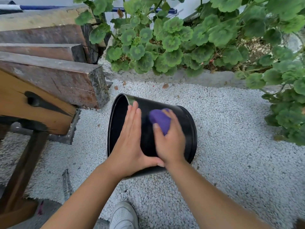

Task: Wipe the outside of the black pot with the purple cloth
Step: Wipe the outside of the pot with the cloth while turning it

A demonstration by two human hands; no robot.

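Observation:
The black pot [186, 128] lies on its side on white gravel, its open mouth turned to the left. My left hand [130, 139] rests flat on the pot's upper wall near the rim, fingers straight and thumb spread toward me. My right hand [170, 139] grips the bunched purple cloth [160, 120] and presses it against the pot's outer wall, just right of the left hand. The right hand is slightly blurred. The cloth's lower part is hidden under my fingers.
A stack of thick wooden beams [54, 80] on a wooden frame stands close to the pot's left. Geranium plants [181, 40] in a raised stone bed fill the back and right. White gravel [231, 162] covers the ground. A white shoe [123, 215] shows below.

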